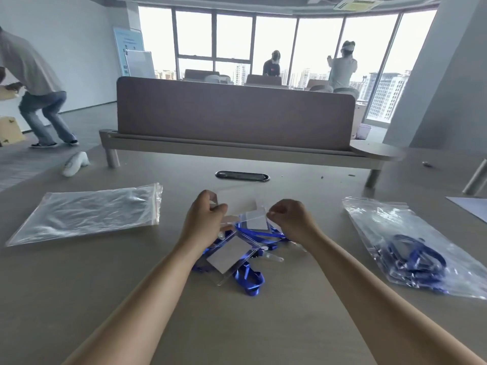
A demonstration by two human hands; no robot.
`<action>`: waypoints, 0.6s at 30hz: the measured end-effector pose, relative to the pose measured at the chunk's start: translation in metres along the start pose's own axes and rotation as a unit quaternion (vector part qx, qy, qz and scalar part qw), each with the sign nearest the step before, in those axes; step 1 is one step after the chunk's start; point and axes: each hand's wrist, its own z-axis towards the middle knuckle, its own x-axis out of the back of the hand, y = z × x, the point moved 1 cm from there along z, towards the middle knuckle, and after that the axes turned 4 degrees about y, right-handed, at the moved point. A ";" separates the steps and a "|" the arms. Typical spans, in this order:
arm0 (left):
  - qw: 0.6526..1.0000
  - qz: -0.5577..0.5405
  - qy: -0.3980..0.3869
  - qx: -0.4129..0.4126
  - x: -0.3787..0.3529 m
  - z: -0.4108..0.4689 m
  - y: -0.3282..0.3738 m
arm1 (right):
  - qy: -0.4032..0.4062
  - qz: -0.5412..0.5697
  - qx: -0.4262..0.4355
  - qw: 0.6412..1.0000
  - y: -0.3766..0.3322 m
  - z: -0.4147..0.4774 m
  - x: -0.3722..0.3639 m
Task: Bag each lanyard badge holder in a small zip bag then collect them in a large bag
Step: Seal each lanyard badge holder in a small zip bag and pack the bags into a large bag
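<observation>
Bare forearms (pixel 158 283), bare left grip (pixel 208 219), right grip (pixel 290 219)

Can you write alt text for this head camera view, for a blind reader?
A person's left hand and right hand pinch a small clear zip bag over a pile of blue lanyard badge holders on a table. Empty zip bags lie left; a large bag with lanyards lies right.

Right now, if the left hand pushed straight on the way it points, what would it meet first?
Beyond the small zip bag it pinches, the left hand heads toward the black cable port; its height above the table is unclear.
</observation>
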 end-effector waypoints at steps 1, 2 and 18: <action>1.000 -0.001 0.001 -0.001 -0.002 -0.001 0.001 | -0.005 -0.040 0.004 0.999 0.007 0.001 0.005; 1.000 -0.003 -0.004 -0.004 -0.005 -0.001 0.002 | -0.009 -0.070 0.004 0.997 0.014 0.002 0.009; 0.997 0.013 -0.067 -0.018 -0.051 0.001 0.003 | -0.071 -0.258 0.004 0.963 0.056 0.005 0.025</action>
